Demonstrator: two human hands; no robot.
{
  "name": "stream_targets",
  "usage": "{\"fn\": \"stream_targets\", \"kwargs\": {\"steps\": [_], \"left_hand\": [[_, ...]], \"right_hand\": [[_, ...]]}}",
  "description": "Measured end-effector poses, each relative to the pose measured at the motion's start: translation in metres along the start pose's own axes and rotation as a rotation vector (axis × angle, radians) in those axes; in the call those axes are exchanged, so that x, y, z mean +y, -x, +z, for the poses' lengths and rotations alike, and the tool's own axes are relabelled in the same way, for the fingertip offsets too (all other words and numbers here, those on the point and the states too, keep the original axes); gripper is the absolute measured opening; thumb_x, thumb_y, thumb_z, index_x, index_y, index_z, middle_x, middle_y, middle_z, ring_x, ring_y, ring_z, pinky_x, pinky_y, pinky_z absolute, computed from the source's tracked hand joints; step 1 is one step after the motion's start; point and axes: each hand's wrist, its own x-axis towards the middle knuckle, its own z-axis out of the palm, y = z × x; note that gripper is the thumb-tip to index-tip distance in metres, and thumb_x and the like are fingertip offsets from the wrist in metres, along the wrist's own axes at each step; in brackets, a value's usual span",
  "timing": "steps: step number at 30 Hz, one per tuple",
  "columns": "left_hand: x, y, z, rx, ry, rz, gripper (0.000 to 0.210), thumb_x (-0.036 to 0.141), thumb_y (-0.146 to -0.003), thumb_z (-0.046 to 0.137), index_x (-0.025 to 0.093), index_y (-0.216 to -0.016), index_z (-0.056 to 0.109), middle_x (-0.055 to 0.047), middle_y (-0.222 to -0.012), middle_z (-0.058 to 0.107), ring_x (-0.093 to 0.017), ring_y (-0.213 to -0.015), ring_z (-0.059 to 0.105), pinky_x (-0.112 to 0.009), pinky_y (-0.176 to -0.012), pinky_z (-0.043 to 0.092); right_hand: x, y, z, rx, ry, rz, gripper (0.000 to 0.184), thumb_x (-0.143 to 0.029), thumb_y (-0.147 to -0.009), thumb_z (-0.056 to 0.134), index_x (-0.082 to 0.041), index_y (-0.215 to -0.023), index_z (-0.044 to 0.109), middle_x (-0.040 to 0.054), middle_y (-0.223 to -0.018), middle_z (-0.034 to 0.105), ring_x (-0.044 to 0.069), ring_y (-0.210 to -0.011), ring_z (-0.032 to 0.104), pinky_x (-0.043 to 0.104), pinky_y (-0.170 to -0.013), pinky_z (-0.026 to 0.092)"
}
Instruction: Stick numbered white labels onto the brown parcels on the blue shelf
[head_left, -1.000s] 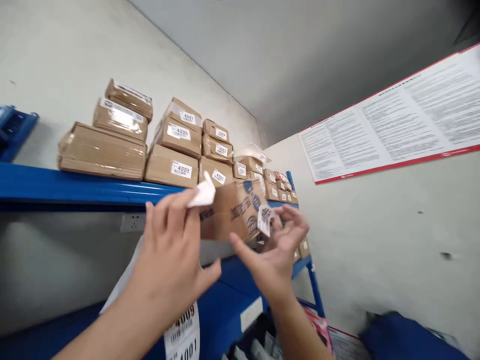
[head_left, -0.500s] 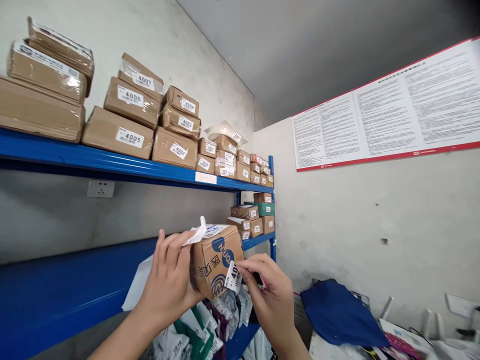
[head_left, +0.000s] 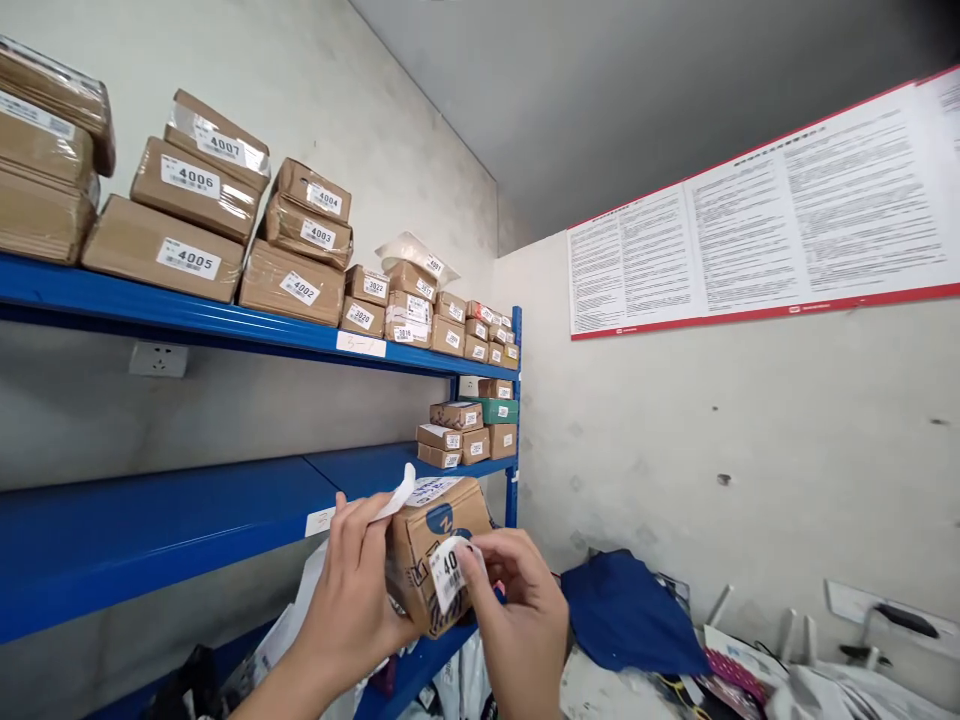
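My left hand [head_left: 352, 590] grips a small brown cardboard box [head_left: 421, 535] with blue print, and a strip of white backing paper [head_left: 397, 495] sticks up from between its fingers. My right hand [head_left: 517, 610] presses a white number label [head_left: 448, 570] onto the box's front face with its fingertips. Both hands are low in the view, in front of the blue rack.
A blue shelf rack [head_left: 225, 325] runs along the left wall with several numbered brown parcels [head_left: 187, 215] on top and smaller boxes [head_left: 469, 430] on the middle shelf [head_left: 150, 520]. A red-edged poster [head_left: 757, 225] hangs on the right wall. Blue cloth [head_left: 630, 610] and bags lie below.
The view has swung down and to the right. The box has come lower with my hands, and my right hand has laid the label against the box's front.
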Motion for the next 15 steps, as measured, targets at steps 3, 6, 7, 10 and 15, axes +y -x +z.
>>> {"fn": "stream_targets", "kwargs": {"steps": [3,6,7,10,15], "left_hand": [[0.007,0.004,-0.002,0.072,-0.026,0.077,0.066,0.028,-0.069,0.063,0.006,-0.126,0.037,-0.021,-0.116,0.047,-0.036,-0.111,0.045,-0.071,-0.104,0.031],[0.008,0.007,-0.010,0.086,-0.055,0.090,0.063,0.029,-0.070,0.064,0.004,-0.122,0.039,-0.023,-0.115,0.046,-0.037,-0.110,0.044,-0.071,-0.103,0.033],[0.009,0.008,-0.013,0.084,-0.063,0.074,0.064,0.030,-0.071,0.063,0.003,-0.123,0.038,-0.024,-0.115,0.046,-0.038,-0.110,0.044,-0.071,-0.101,0.035],[0.009,0.009,-0.024,0.099,-0.061,0.021,0.067,0.031,-0.071,0.062,0.002,-0.126,0.036,-0.024,-0.115,0.045,-0.038,-0.110,0.043,-0.071,-0.098,0.038],[-0.002,0.015,-0.039,0.089,-0.118,0.056,0.063,0.032,-0.071,0.065,0.004,-0.121,0.040,-0.023,-0.113,0.046,-0.037,-0.109,0.044,-0.071,-0.101,0.035]], "right_hand": [[0.009,0.003,0.000,-0.036,0.111,0.000,0.007,-0.029,-0.082,0.064,-0.023,-0.087,0.064,0.0011,-0.076,0.060,0.014,-0.059,0.056,0.026,-0.050,0.046],[0.006,0.013,0.000,0.062,0.233,0.003,0.047,-0.040,-0.075,0.070,-0.024,-0.117,0.055,0.0082,-0.101,0.057,0.021,-0.080,0.060,0.036,-0.067,0.054],[0.004,0.015,0.001,0.078,0.250,0.016,0.061,-0.045,-0.070,0.073,-0.024,-0.123,0.051,0.0108,-0.109,0.054,0.025,-0.092,0.059,0.043,-0.077,0.053],[0.004,0.016,0.008,-0.071,0.131,0.084,0.080,-0.053,-0.061,0.077,-0.024,-0.129,0.044,0.0130,-0.124,0.051,0.032,-0.114,0.051,0.051,-0.093,0.047],[0.014,0.012,0.024,-0.177,-0.093,0.366,0.039,-0.053,-0.083,0.054,-0.020,-0.104,0.058,0.0109,-0.101,0.065,0.026,-0.090,0.064,0.042,-0.079,0.054]]}}
